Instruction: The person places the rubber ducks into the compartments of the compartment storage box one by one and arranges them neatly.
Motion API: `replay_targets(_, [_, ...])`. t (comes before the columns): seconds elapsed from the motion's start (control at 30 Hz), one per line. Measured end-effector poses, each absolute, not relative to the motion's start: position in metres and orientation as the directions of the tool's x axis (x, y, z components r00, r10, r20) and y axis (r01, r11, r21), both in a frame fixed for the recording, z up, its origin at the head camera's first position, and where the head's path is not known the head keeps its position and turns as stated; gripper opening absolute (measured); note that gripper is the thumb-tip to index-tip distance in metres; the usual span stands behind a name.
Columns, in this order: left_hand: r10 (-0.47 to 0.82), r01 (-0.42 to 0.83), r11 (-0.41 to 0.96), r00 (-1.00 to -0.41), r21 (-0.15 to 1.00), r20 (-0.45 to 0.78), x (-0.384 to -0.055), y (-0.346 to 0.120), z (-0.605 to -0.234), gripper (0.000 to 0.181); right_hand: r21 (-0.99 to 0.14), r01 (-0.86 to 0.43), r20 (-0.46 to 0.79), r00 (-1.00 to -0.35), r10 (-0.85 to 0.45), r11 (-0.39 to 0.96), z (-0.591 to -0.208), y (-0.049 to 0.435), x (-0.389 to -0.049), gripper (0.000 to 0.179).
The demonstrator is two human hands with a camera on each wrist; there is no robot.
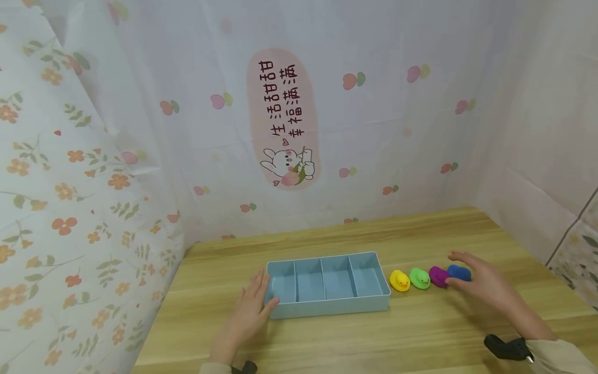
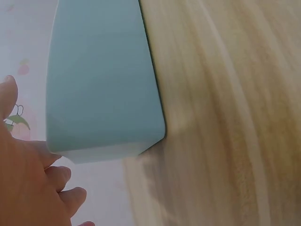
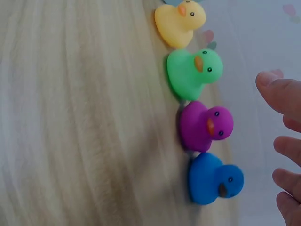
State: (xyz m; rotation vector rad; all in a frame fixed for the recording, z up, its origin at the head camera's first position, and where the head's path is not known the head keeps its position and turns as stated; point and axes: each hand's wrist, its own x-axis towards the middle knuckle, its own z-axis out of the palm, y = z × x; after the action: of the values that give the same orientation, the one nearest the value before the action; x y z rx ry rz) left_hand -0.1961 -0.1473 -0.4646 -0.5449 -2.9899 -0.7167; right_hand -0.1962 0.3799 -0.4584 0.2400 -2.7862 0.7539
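Observation:
A light blue divided box (image 1: 329, 307) sits on the table, its compartments in one row. My left hand (image 1: 248, 310) lies against the box's left end, fingers extended along the side and thumb by the front rim. To the right of the box, rubber ducks stand in a line: yellow (image 1: 399, 281), green (image 1: 420, 279), purple (image 1: 438, 276) and blue (image 1: 460, 272). Over the blue one hovers my right hand (image 1: 488, 285), thumb and fingers spread apart with nothing between them. The right wrist view shows a gap between the fingertips (image 3: 269, 79) and the ducks.
The wooden table (image 1: 336, 343) has a light grain. Behind it hangs a pale curtain (image 1: 374, 135) with fruit prints and a rabbit picture. A flowered cloth (image 1: 70, 208) falls along the left side, and another pale sheet (image 1: 537, 130) closes off the right.

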Motion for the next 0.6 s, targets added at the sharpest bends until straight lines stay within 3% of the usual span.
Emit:
replay_targets(0.2, [0.314,0.319,0.839,-0.945,0.440,0.087,-0.196,-0.146,-0.470,0.067,-0.498,-0.233,0.323,-0.944,-0.071,0.835,-0.465,0.387,-0.194,0.054])
replay_targets(0.6, [0.318,0.358,0.822,-0.934,0.442,0.163,-0.197,-0.142,-0.481,0.063,-0.493,-0.174,0.273,-0.961,-0.038,0.853,-0.477,0.398,-0.194,0.048])
